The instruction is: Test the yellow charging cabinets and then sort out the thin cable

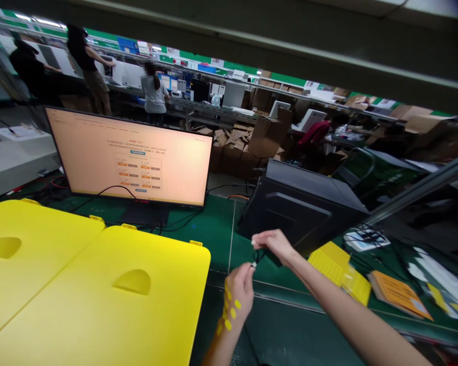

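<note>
Both hands meet over the green bench mat [213,229], just in front of the black computer tower [301,208]. The left hand [238,290] (yellow dots on its back) pinches the white end of a thin black cable [258,255] between its fingertips. The right hand [275,244] pinches the same cable a little nearer the tower, fingers pressed together. Left of the tower stand a lit monitor [132,157] and two yellow bin lids [99,295].

thin black cable [258,255] | white-tipped ends | short, bent loop | pinched between both hands above green bench
</note>
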A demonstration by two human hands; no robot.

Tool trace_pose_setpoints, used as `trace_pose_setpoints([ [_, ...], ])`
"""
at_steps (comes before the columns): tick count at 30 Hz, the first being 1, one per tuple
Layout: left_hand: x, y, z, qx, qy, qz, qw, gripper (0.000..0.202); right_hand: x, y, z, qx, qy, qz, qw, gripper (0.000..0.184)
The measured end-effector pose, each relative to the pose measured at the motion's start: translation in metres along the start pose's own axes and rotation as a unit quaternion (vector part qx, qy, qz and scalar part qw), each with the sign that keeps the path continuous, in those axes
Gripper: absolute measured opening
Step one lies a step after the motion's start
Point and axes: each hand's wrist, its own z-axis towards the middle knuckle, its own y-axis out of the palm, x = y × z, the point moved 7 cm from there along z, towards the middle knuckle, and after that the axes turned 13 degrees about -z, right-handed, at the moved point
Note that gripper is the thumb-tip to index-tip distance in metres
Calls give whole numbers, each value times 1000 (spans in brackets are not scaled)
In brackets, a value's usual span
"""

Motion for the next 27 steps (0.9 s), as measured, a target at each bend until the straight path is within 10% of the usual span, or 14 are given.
trace_pose_setpoints([
  [6,-7,-6,-3,40,-43,-93,994,38,-9,-35,-9,106,2,76,991,34],
  [16,-7,9,-11,41,-185,-343,920,60,-3,14,-110,224,-25,86,970,20],
  [19,-8,15,-13,47,-204,-386,898,60,-27,27,-131,276,-124,-34,953,10],
  [27,-16,17,-14,28,-233,-443,865,60,-38,59,-152,99,-154,-114,977,31],
])
